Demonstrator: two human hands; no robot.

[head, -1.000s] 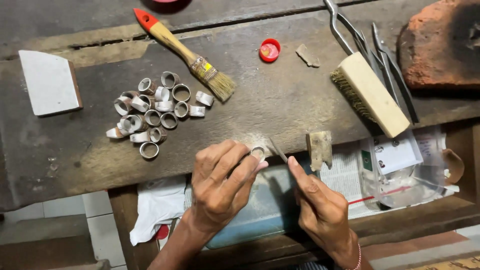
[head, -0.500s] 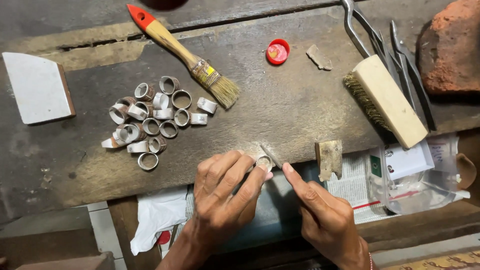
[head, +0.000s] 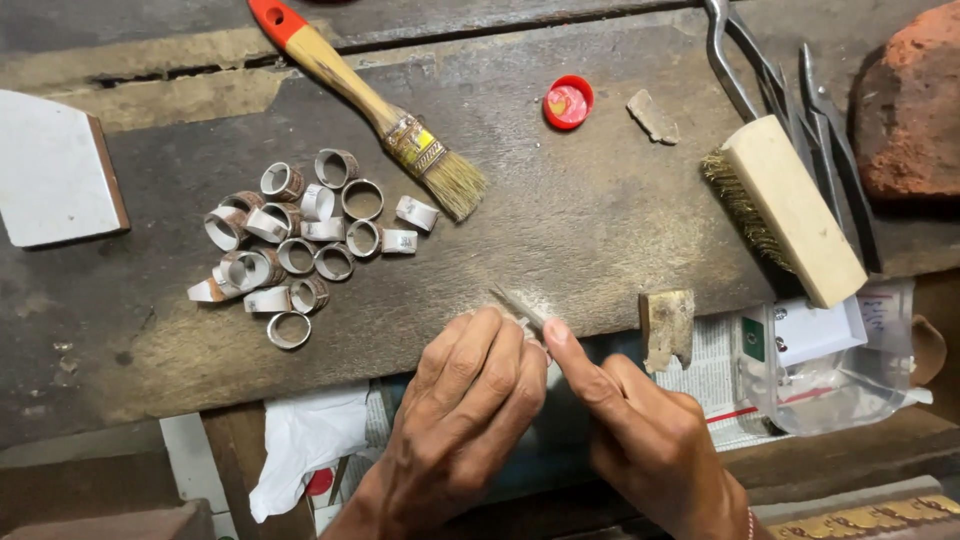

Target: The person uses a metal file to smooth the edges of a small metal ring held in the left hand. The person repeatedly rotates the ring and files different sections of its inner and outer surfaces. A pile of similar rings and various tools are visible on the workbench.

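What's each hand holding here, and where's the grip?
The right hand holds a thin file-like tool by its near end, index finger laid along it. The left hand covers a small piece at the bench edge; its grip is hidden.

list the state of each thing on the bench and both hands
left hand: fingers curled down at the bench edge, what they cover is hidden
right hand: forefinger pressed along a thin tool
rings: loose cluster, some upright, some on their sides
paintbrush: lying flat, untouched
wire brush: lying on its side
red cap: off, lying alone
pliers: lying idle
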